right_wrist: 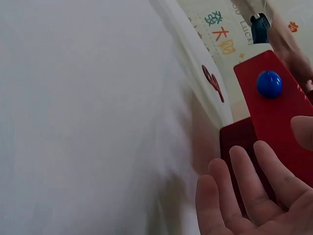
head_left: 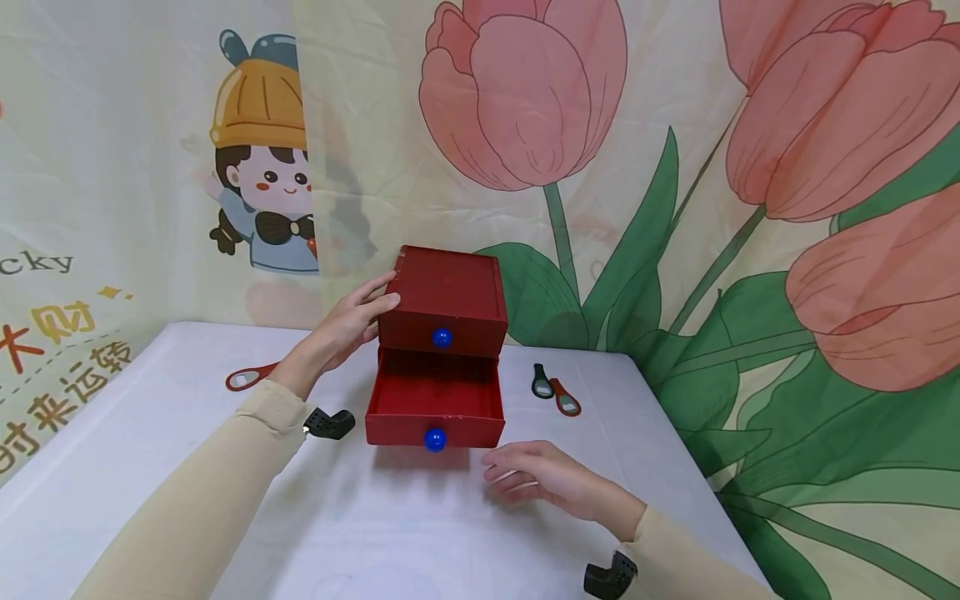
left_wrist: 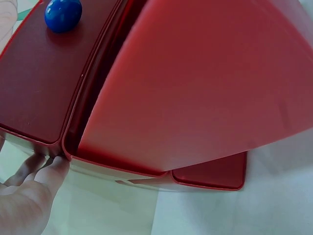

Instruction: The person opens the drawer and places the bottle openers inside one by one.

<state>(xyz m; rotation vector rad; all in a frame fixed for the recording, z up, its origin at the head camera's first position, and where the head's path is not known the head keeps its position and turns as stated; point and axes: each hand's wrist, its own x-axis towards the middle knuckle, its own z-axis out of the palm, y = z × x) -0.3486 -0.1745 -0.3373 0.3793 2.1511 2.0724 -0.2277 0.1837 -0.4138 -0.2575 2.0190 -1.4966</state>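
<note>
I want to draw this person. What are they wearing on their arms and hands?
Long cream sleeves cover both arms to the wrists. The left hand and right hand are bare, with no gloves. A small black camera clip sits at the left wrist, and another black clip at the right.

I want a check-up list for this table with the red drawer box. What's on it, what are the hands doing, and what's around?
Surface: white table, covered in cloth.
Job's things: red drawer box; lower drawer pulled out, nothing seen inside; upper drawer closed; blue knobs on both.
Clutter: red tag left of the box; black tag and red-brown tag to its right.
Hands: left hand rests straight fingers against the box's left side; right hand open, just off the lower drawer's front, holding nothing.
Cables: nothing seen.
Surroundings: backdrop with pink tulips and a cartoon child.
</note>
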